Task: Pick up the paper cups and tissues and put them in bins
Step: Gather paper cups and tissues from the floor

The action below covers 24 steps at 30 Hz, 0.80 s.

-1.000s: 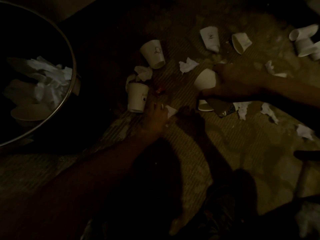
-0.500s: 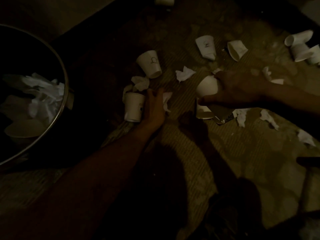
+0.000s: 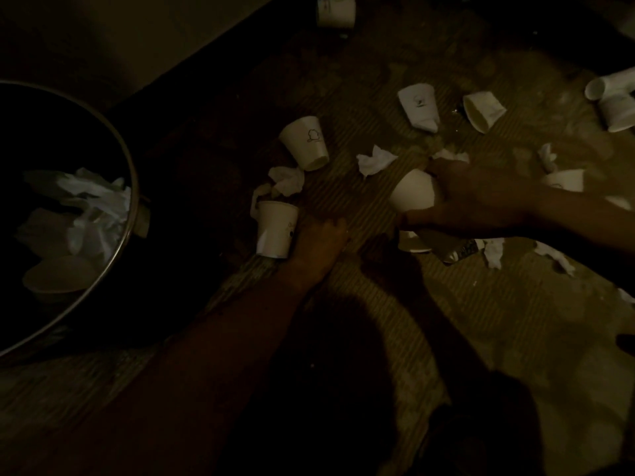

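Two hands are seen over a dim, littered floor [image 3: 446, 321]. A white paper cup [image 3: 410, 191] is gripped by the right hand [image 3: 481, 201] near the middle of the view, with fingers curled over its upper side and the thumb beneath. The left hand [image 3: 318, 240] is placed just beside a fallen cup [image 3: 276, 231]; whether its fingers are closed on anything cannot be told in the dark. A crumpled tissue [image 3: 287, 180] lies just beyond the fallen cup, and a logo cup [image 3: 305, 142] is tipped over behind it. Another tissue [image 3: 374, 161] lies between the logo cup and the gripped one. More cups and tissues are scattered toward the right. At the far left a round bin [image 3: 134, 187] is seen, with tissues and a cup inside.
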Each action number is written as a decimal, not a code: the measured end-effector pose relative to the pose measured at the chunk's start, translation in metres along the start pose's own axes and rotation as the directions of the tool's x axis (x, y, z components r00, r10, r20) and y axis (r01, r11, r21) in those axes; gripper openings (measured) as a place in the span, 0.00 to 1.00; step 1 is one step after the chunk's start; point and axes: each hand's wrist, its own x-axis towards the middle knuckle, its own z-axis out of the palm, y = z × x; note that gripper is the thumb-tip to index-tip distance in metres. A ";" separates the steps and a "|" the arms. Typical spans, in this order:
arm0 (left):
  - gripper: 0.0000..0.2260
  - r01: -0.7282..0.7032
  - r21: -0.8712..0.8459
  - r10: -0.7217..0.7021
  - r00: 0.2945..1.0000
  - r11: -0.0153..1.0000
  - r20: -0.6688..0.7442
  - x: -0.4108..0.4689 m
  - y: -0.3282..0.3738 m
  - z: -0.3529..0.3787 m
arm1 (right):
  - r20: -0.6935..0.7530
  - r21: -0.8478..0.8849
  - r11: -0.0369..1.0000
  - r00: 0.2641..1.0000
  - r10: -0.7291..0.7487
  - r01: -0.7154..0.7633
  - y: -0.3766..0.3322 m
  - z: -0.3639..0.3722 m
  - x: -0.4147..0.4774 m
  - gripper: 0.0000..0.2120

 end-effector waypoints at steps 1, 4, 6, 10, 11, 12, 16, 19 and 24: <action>0.10 -0.007 -0.064 0.006 1.000 0.998 -0.008 0.003 0.001 -0.009 | 0.007 0.007 1.000 1.000 -0.006 0.006 -0.001 0.000 0.001 0.43; 0.13 0.144 -0.194 -0.181 0.965 0.970 -0.189 0.032 -0.004 -0.029 | 0.019 0.023 1.000 1.000 -0.017 0.017 -0.005 -0.002 0.006 0.41; 0.13 0.260 -0.210 -0.304 0.928 0.942 -0.217 0.045 -0.021 -0.051 | -0.006 0.002 1.000 1.000 -0.023 0.023 -0.007 -0.004 0.009 0.40; 0.24 0.522 -0.431 -0.566 0.824 0.736 0.030 0.052 -0.073 -0.058 | -0.037 -0.018 0.998 0.998 -0.054 0.054 -0.011 -0.003 0.013 0.42; 0.25 0.573 -0.490 -0.606 0.788 0.658 0.109 0.051 -0.082 -0.057 | -0.035 -0.035 0.998 0.998 -0.059 0.058 -0.012 -0.002 0.013 0.42; 0.27 0.627 -0.475 -0.623 0.758 0.617 0.193 0.051 -0.086 -0.056 | -0.027 -0.047 0.997 0.998 -0.059 0.058 -0.013 -0.002 0.012 0.42; 0.30 0.733 -0.396 -0.635 0.678 0.553 0.370 0.056 -0.087 -0.055 | -0.004 -0.040 0.997 0.998 -0.064 0.064 -0.014 -0.002 0.012 0.41; 0.30 0.688 -0.471 -0.590 0.722 0.553 0.361 0.054 -0.085 -0.045 | -0.012 0.002 0.994 0.994 -0.105 0.105 -0.015 -0.003 0.011 0.40; 0.23 0.528 -0.436 -0.391 0.844 0.729 0.368 0.053 -0.075 -0.045 | -0.009 0.030 0.993 0.994 -0.110 0.110 -0.013 -0.002 0.013 0.39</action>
